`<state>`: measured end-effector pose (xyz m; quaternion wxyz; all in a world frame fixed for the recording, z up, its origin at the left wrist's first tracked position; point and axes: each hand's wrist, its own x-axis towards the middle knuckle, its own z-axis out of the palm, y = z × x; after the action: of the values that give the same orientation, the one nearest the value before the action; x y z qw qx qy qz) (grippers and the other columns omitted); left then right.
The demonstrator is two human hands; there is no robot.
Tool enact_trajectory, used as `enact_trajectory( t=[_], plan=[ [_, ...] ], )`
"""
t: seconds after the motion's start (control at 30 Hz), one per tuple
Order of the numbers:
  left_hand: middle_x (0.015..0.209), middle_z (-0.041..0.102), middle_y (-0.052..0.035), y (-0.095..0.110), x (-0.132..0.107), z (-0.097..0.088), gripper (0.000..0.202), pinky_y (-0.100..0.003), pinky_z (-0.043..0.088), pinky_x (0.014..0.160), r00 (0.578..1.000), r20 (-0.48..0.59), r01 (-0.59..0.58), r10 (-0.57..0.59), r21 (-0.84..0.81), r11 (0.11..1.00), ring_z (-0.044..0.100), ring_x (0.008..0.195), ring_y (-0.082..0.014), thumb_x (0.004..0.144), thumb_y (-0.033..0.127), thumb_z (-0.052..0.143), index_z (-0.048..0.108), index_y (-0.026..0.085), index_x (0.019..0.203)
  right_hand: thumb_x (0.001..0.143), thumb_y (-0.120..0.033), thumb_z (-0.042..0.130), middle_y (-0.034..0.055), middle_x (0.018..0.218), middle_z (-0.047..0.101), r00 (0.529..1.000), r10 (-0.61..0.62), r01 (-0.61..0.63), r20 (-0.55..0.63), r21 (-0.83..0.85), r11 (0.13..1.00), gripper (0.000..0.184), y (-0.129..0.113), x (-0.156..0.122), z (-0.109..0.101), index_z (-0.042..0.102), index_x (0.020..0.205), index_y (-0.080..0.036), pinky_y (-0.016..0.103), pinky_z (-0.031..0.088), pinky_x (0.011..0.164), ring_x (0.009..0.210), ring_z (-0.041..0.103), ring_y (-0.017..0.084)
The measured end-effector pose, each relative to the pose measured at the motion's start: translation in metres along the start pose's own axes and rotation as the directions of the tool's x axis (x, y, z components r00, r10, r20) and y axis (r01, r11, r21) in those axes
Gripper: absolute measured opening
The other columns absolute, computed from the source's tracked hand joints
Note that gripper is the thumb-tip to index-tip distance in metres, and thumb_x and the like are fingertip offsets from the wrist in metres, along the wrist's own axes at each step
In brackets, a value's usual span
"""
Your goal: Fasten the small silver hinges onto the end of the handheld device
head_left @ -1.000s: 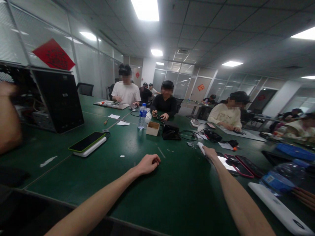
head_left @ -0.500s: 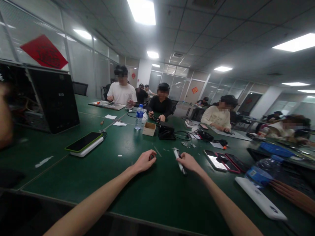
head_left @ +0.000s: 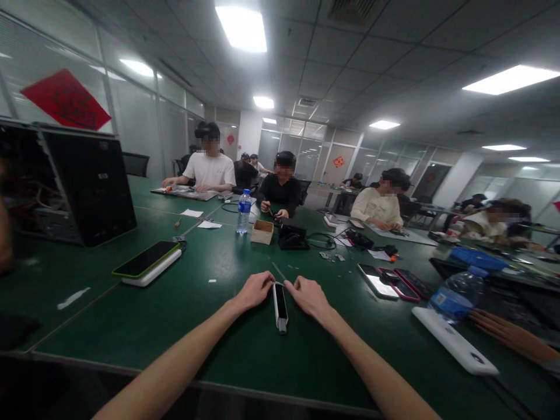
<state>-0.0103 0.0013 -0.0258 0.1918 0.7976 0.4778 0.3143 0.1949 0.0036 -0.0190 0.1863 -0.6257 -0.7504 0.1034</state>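
A slim white device [head_left: 280, 308] with a long black face lies between my hands, its grey-tipped end toward me. My left hand [head_left: 254, 290] has its fingers closed in a pinch at the device's far left corner. My right hand [head_left: 308, 296] is curled at the far right corner, its fingertips against or very near the edge; the exact contact is too small to make out. Just beyond the device, a thin clear strip [head_left: 279, 270] lies on the green table [head_left: 236, 356].
An open computer case [head_left: 94, 186] and a green-edged phone [head_left: 146, 258] on a white block stand left. Ahead are a water bottle [head_left: 244, 213], a small box [head_left: 262, 232] and a black case [head_left: 293, 234]. Phones [head_left: 378, 282], a large bottle [head_left: 457, 294] and another person's hand [head_left: 510, 335] are right.
My right hand has brought the white device leftward to my left hand and turned it so that its black face shows. Both hands now meet at its far end.
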Motion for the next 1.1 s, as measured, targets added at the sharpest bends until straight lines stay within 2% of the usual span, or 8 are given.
enact_trajectory(
  t=[0.1, 0.17, 0.27, 0.37, 0.8, 0.9, 1.0, 1.1],
  plan=[
    [0.09, 0.066, -0.0041, 0.0, -0.001, -0.001, 0.017, -0.026, 0.046, 0.072, 1.0, 0.017, 0.015, -0.015, -0.001, 1.0, 0.062, 0.084, -0.0178, 0.09, 0.017, 0.044, 0.061, 0.016, 0.093, 0.087, -0.056, 0.037, 0.0177, 0.114, 0.058, 0.991, 0.071, -0.08, -0.114, -0.084, 0.993, 0.052, 0.054, 0.026, -0.013, 0.056, 0.11, -0.013, 0.041, 0.042, 0.088, 0.107, 0.053, 0.03],
    [0.091, 0.065, -0.0045, -0.001, -0.001, 0.0, 0.017, -0.026, 0.046, 0.072, 0.999, 0.025, 0.026, -0.026, -0.003, 1.0, 0.061, 0.084, -0.0179, 0.09, 0.016, 0.043, 0.06, 0.016, 0.094, 0.086, -0.054, 0.038, 0.0222, 0.13, 0.045, 0.961, 0.181, -0.221, -0.207, -0.191, 0.956, 0.062, 0.095, 0.047, -0.019, 0.044, 0.128, -0.008, 0.044, 0.035, 0.097, 0.123, 0.04, 0.033],
    [0.093, 0.065, -0.0049, -0.001, -0.001, 0.001, 0.018, -0.026, 0.046, 0.074, 0.999, 0.036, 0.036, -0.035, -0.004, 0.999, 0.061, 0.085, -0.0178, 0.09, 0.016, 0.041, 0.059, 0.016, 0.095, 0.088, -0.055, 0.031, 0.0255, 0.137, 0.036, 0.92, 0.34, -0.378, -0.193, -0.218, 0.9, 0.072, 0.148, 0.079, -0.02, 0.034, 0.136, -0.002, 0.045, 0.027, 0.104, 0.13, 0.031, 0.035],
    [0.094, 0.064, -0.0048, -0.002, -0.002, 0.002, 0.019, -0.027, 0.045, 0.076, 0.998, 0.052, 0.04, -0.04, 0.008, 0.999, 0.06, 0.086, -0.0177, 0.091, 0.016, 0.04, 0.059, 0.017, 0.096, 0.088, -0.057, 0.03, 0.0262, 0.139, 0.034, 0.899, 0.382, -0.426, -0.213, -0.225, 0.876, 0.076, 0.18, 0.106, -0.016, 0.031, 0.137, 0.0, 0.043, 0.022, 0.107, 0.132, 0.028, 0.034],
    [0.092, 0.063, -0.0025, 0.006, -0.003, 0.002, 0.02, -0.03, 0.043, 0.08, 0.994, 0.082, 0.07, -0.074, 0.057, 0.996, 0.057, 0.085, -0.0173, 0.092, 0.017, 0.039, 0.058, 0.02, 0.098, 0.082, -0.07, 0.017, 0.0289, 0.133, 0.041, 0.851, 0.481, -0.513, -0.211, -0.138, 0.847, 0.088, 0.23, 0.175, -0.014, 0.038, 0.136, -0.003, 0.05, 0.029, 0.101, 0.126, 0.037, 0.041],
    [0.093, 0.063, -0.0026, 0.007, -0.002, 0.003, 0.02, -0.031, 0.043, 0.08, 0.995, 0.084, 0.055, -0.062, 0.076, 0.996, 0.057, 0.085, -0.0174, 0.092, 0.016, 0.039, 0.058, 0.02, 0.098, 0.083, -0.07, 0.014, 0.0269, 0.137, 0.04, 0.889, 0.428, -0.453, -0.165, -0.164, 0.876, 0.089, 0.235, 0.183, -0.016, 0.034, 0.14, -0.005, 0.05, 0.028, 0.102, 0.127, 0.037, 0.04],
    [0.092, 0.063, -0.0028, 0.009, -0.001, 0.002, 0.02, -0.031, 0.043, 0.079, 0.994, 0.088, 0.052, -0.059, 0.083, 0.995, 0.057, 0.084, -0.0173, 0.092, 0.016, 0.039, 0.058, 0.02, 0.098, 0.085, -0.069, 0.015, 0.0225, 0.139, 0.04, 0.95, 0.309, -0.313, -0.048, -0.162, 0.936, 0.085, 0.237, 0.187, -0.017, 0.031, 0.142, -0.008, 0.048, 0.029, 0.103, 0.127, 0.039, 0.035],
    [0.091, 0.064, -0.0029, 0.011, 0.0, 0.002, 0.02, -0.031, 0.043, 0.079, 0.996, 0.084, 0.029, -0.038, 0.1, 0.995, 0.058, 0.083, -0.0172, 0.092, 0.014, 0.039, 0.058, 0.019, 0.096, 0.087, -0.065, 0.02, 0.016, 0.142, 0.04, 0.98, 0.197, -0.192, 0.034, -0.125, 0.973, 0.076, 0.234, 0.188, -0.016, 0.034, 0.142, -0.014, 0.045, 0.029, 0.105, 0.128, 0.039, 0.03]
  ],
)
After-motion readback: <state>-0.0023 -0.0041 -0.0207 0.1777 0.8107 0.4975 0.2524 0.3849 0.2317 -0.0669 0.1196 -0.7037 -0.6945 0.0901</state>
